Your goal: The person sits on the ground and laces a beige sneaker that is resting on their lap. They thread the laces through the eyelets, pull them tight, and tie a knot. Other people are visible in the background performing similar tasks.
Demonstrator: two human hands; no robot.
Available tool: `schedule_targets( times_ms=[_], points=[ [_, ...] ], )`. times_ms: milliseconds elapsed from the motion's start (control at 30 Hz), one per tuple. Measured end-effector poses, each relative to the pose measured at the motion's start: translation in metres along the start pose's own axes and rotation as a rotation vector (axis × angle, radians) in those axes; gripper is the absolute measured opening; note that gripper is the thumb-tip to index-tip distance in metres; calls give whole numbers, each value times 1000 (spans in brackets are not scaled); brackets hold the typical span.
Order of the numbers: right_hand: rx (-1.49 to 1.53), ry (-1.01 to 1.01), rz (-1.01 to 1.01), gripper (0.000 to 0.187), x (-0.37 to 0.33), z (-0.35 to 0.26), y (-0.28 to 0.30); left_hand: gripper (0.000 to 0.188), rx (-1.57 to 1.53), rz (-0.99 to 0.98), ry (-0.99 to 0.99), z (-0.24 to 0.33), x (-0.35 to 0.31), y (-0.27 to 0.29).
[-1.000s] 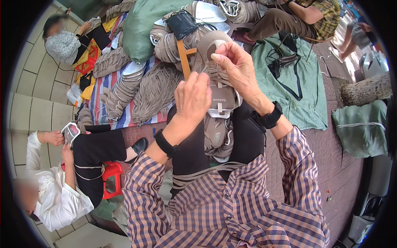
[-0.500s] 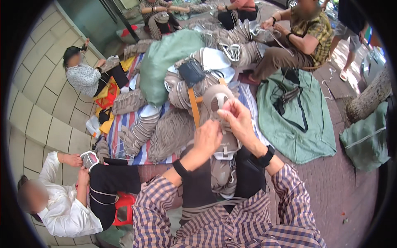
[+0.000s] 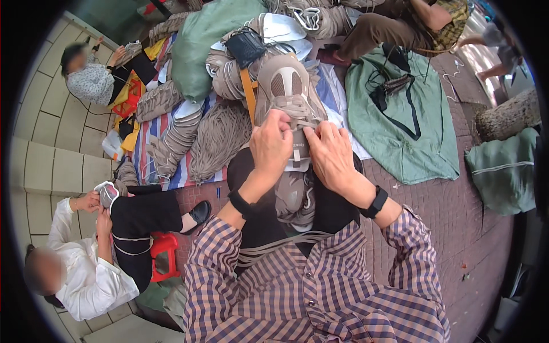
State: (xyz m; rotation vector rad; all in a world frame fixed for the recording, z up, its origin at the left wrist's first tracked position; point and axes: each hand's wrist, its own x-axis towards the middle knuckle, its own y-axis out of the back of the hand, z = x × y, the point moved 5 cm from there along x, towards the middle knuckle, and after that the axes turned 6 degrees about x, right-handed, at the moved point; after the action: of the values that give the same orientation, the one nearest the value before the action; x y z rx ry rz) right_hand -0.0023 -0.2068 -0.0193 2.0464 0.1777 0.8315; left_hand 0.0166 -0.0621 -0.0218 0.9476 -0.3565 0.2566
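Observation:
A taupe shoe upper [image 3: 284, 71] with a mesh toe lies in front of me over my knees, its toe pointing away. A flat grey-beige shoelace [image 3: 295, 107] crosses its eyelets. On the left side of the lacing, my left hand [image 3: 270, 144] is closed in a pinch on the lace. My right hand [image 3: 330, 150] is closed on the lace at the right side, by the tongue. Between my thighs sit more shoe uppers [image 3: 294, 197], and a bunch of loose laces [image 3: 280, 250] lies across my lap.
A striped sheet [image 3: 141, 139] carries stacked uppers [image 3: 177, 134], a heap of laces [image 3: 220, 137] and a green sack [image 3: 200, 46]. A black pouch [image 3: 245, 47] lies beyond my shoe. Co-workers sit around, one in white [image 3: 94, 268] at my left. A green cloth [image 3: 400, 131] is spread right.
My hands have drawn apart and lowered onto the lacing, from close together above the shoe. The upper now shows more fully. My view has tilted downward.

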Motion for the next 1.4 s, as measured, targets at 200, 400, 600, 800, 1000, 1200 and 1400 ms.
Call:
schedule_targets(
  times_ms=[200,400,600,800,1000,1200,1400],
  points=[
    [130,-22,113,24,3,9,-10,25,-3,25,78,-4,2,-2],
    [92,102,11,16,14,9,-11,39,224,-120,-182,26,-9,11],
    [164,116,-109,14,19,17,-15,42,269,-88,-220,23,-14,6],
    [49,195,-197,13,24,12,-23,41,229,-140,-188,21,-8,11],
    [76,150,-130,12,21,14,-12,34,114,-271,1,10,2,15],
    [21,171,-110,9,21,14,-23,34,173,-283,-16,11,7,10],
    [15,128,-163,14,18,13,-12,33,130,-322,34,8,8,15]
  ],
)
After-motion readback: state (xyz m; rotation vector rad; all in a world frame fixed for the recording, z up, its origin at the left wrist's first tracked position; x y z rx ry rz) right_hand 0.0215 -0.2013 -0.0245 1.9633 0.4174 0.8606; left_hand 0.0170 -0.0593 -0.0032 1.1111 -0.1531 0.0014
